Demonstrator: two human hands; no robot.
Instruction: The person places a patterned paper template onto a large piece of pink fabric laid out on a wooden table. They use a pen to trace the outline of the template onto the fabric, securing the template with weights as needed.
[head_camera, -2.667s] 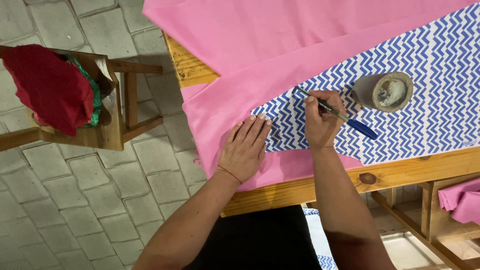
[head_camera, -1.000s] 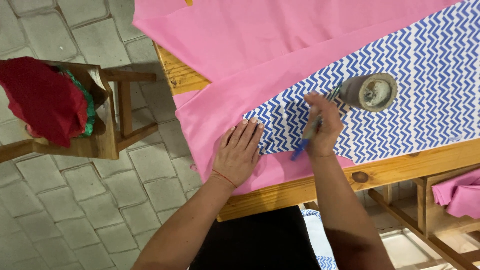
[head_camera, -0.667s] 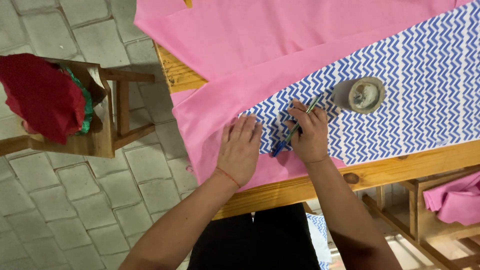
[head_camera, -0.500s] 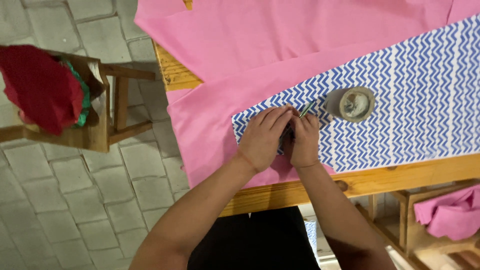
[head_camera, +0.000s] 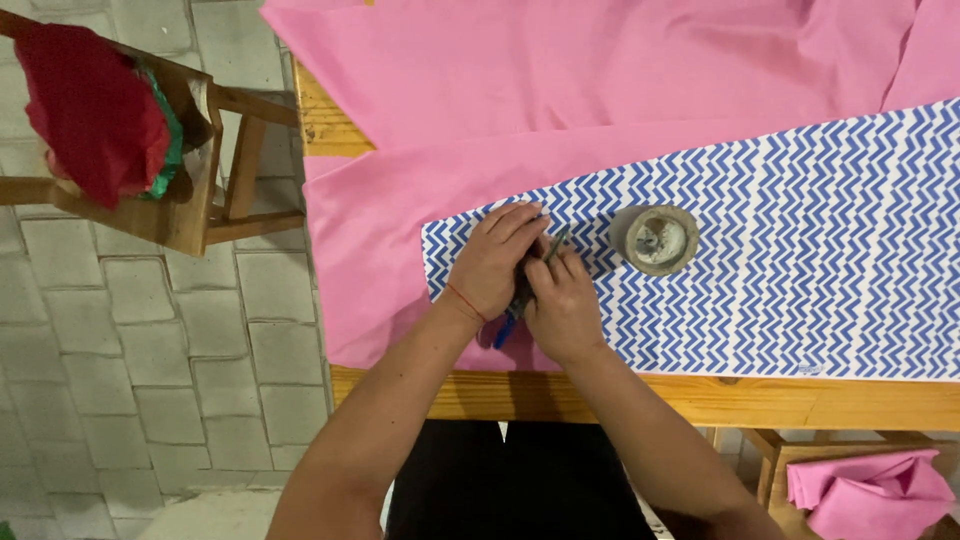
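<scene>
A blue pen (head_camera: 508, 322) is gripped between both hands just left of the tape roll (head_camera: 656, 238). The left hand (head_camera: 493, 262) is curled over it from above; the right hand (head_camera: 562, 305) is closed on it from below, prob. to steady the point on the chevron cloth (head_camera: 780, 260). The roll is set on the cloth, right of the hands, likely as a weight. Pink fabric (head_camera: 560, 70) is spread under and beyond the roll, w/ a wooden table (head_camera: 700, 398) edge nearer the person.

Pen tip and most of the barrel are hidden by fingers; what the dark bit by the roll is can't be told. A stool (head_camera: 205, 190) w/ red cloth (head_camera: 90, 105) is well left of the roll, partly cut off.
</scene>
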